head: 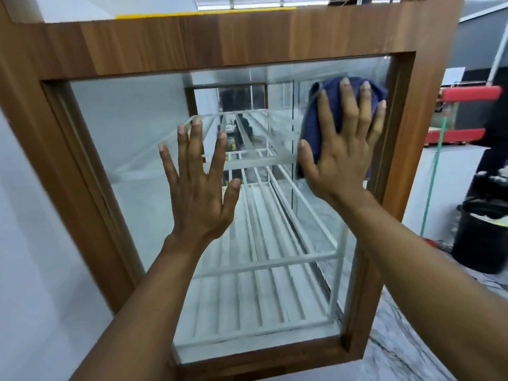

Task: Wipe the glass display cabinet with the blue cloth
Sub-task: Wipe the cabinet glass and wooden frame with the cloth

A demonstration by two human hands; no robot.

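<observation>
We get bright, even indoor light, a white strip [242, 6] glaring at the top edge. The glass pane [123, 127] shows milky reflections — the wooden frame [192, 42] bows from wide-angle distortion, and the right-hand background is blurred.

- One view only, worn on the person's head, facing forward and slightly down at the glass pane [123, 138] of the display cabinet [192, 42].
- It sits very near: the cabinet's side fills most of the picture, tilted.
- The left hand [198, 193] and right hand [343, 155] reach in from the near bottom edge.
- At the far right a strip of room shows, with a black bin [478, 237].
</observation>
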